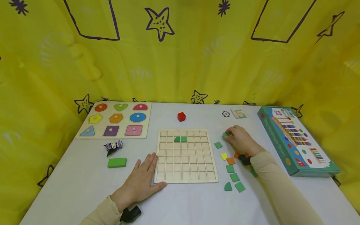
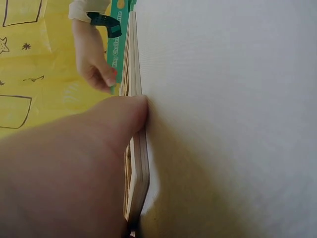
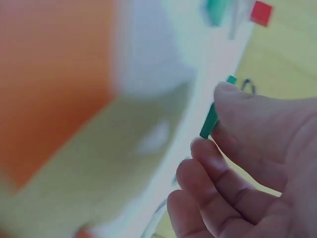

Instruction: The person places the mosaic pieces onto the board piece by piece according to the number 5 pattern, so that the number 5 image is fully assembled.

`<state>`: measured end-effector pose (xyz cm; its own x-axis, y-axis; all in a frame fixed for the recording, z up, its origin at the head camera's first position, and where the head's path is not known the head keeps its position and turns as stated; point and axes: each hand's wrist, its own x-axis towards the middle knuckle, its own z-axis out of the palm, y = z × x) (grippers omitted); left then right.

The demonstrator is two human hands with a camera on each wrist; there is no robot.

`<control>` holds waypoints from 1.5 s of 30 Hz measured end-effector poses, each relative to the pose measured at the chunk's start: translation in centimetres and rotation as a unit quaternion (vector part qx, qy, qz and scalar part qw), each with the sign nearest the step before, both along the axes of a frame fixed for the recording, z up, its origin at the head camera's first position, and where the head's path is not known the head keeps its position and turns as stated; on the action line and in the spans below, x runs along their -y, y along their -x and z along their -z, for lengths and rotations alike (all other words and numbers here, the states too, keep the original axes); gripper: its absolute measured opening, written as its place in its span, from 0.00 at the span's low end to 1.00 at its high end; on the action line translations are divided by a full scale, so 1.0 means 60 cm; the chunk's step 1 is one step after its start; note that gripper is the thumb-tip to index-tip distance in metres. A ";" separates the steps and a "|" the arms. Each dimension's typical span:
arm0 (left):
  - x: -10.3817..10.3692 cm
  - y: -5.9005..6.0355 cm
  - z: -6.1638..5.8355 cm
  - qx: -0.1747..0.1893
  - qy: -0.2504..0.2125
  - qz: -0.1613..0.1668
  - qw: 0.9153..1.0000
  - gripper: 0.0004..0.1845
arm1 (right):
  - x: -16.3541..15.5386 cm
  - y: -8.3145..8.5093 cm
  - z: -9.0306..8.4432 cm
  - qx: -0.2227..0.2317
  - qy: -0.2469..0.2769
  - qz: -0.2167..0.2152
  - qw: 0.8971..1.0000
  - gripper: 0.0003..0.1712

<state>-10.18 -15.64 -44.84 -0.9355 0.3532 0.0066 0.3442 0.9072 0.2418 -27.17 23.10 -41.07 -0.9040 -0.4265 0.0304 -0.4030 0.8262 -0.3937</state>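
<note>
A wooden grid board (image 1: 185,177) lies in the middle of the table, with a green quarter-circle tile (image 1: 177,139) and a green square tile (image 1: 183,139) side by side in its upper cells. My left hand (image 1: 140,181) rests with straight fingers along the board's left edge, its thumb on the near corner. To the right of the board, my right hand (image 1: 240,140) pinches a green tile (image 3: 210,120) between thumb and fingers. The tile's full shape is partly hidden by the fingers. Loose green tiles (image 1: 234,177), orange tiles (image 1: 231,161) and a yellow tile (image 1: 223,156) lie nearby.
A shape puzzle board (image 1: 100,121) lies at the back left, above a small figurine (image 1: 113,146) and a green block (image 1: 117,162). Behind the grid stands a red cube (image 1: 181,117). A patterned card (image 1: 239,113), a round chip (image 1: 226,114) and a game box (image 1: 298,140) are right.
</note>
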 end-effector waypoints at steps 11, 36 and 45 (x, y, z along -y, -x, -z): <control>-0.001 -0.001 0.002 -0.001 0.002 -0.001 1.000 0.53 | 0.146 -0.011 -0.027 0.001 0.097 -0.038 0.995 0.12; 0.003 -0.005 0.003 0.003 -0.015 0.004 1.000 0.53 | 0.185 -0.023 0.003 -0.055 -0.024 -0.180 0.982 0.10; 0.003 -0.004 0.002 0.002 -0.013 0.002 1.000 0.53 | 0.120 -0.029 -0.008 -0.029 0.017 -0.133 0.991 0.14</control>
<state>-9.92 -15.84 -44.99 -0.9344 0.3560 0.0130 0.3464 0.8994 0.2665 -25.41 15.92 -40.59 -0.7557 -0.6476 0.0975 -0.6277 0.6738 -0.3899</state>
